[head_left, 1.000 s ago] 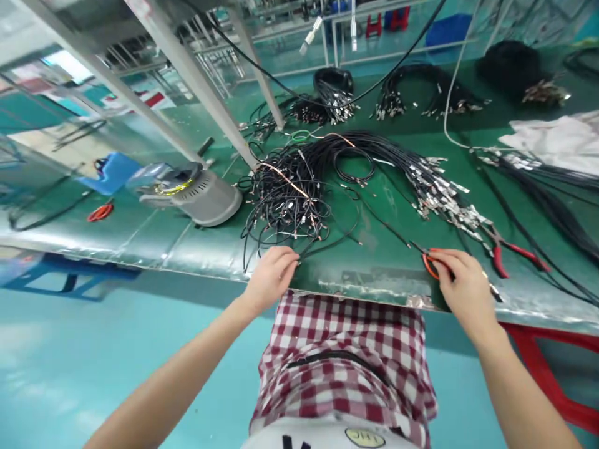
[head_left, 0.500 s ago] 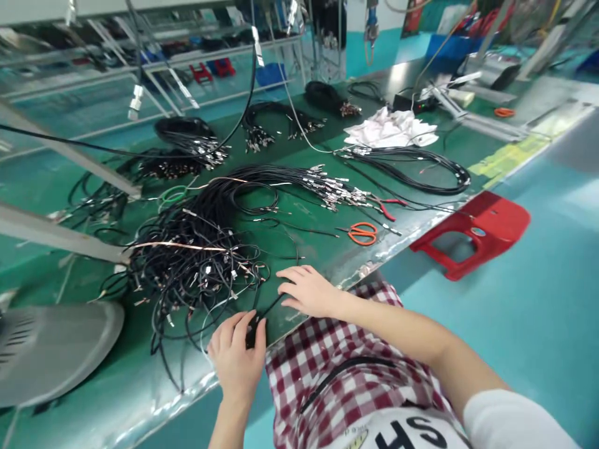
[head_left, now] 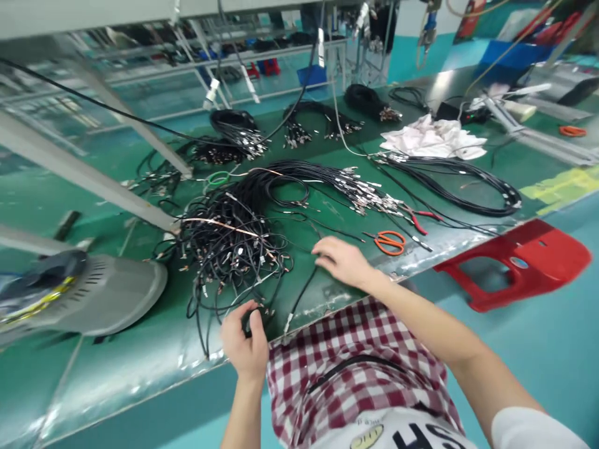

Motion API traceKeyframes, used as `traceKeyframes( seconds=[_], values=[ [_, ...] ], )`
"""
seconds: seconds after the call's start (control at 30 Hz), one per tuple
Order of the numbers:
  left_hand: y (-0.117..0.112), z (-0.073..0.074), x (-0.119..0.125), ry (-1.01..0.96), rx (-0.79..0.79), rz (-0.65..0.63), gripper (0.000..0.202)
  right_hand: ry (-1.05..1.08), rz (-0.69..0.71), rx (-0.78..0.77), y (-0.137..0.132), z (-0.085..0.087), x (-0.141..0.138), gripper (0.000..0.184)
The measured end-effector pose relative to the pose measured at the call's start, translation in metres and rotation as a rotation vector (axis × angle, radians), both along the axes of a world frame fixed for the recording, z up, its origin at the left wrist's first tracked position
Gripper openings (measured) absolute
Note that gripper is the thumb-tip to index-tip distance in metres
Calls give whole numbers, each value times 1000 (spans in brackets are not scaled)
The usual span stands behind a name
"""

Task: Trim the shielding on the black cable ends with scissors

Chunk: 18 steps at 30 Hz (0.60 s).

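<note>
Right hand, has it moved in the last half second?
Yes. The right hand has shifted toward the orange-handled scissors, which lie in the same place on the bench.

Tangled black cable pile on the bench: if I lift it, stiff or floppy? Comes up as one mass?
The black cables look thin and floppy: they lie in loose, drooping loops, so the pile would probably sag rather than hold its shape. Being so interwoven, it would likely rise as one snarl. The metal end connectors may well snag, so pulling one strand could drag others along.

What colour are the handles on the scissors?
Orange: the scissors show them clearly in the head view.
</note>
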<state>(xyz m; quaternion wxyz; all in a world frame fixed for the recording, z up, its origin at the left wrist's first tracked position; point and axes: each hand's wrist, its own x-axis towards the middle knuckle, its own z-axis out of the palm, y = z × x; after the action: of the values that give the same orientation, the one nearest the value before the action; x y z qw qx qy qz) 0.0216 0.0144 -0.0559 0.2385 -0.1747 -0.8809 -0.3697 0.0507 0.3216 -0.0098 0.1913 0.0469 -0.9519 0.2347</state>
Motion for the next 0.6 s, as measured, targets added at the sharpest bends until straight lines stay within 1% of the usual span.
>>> traceKeyframes(
  seconds=[0.07,0.13,0.2,0.23,0.27,0.33,0.37,0.43,0.47,0.5,0.53,0.6],
  values=[
    [1,1,0,-3,-41,10,24,4,-200,-25,22,3,-11,26],
    [3,2,1,-3,-90,10,20,-25,-302,-46,44,7,-18,26],
    [5,5,2,-3,-131,5,18,-45,-349,-85,60,15,-22,30],
    [6,6,2,-2,-150,1,18,-44,-363,-113,67,22,-22,31],
    [7,7,2,-1,-165,-3,18,-34,-381,-143,73,30,-21,31],
    [8,8,2,3,-185,-8,18,21,-387,-250,84,51,-15,30],
    [8,8,1,6,-191,-8,18,77,-375,-349,90,63,-10,30],
    [7,8,1,13,-194,-5,17,272,-287,-718,101,83,6,26],
    [6,8,2,17,-192,-6,16,358,-258,-857,107,92,18,25],
    [4,9,3,20,-189,-9,16,405,-247,-926,112,98,32,24],
    [3,10,6,26,-186,-9,15,428,-247,-956,117,102,48,24],
    [3,14,13,55,-167,-8,12,407,-253,-993,124,101,87,27]
  ],
)
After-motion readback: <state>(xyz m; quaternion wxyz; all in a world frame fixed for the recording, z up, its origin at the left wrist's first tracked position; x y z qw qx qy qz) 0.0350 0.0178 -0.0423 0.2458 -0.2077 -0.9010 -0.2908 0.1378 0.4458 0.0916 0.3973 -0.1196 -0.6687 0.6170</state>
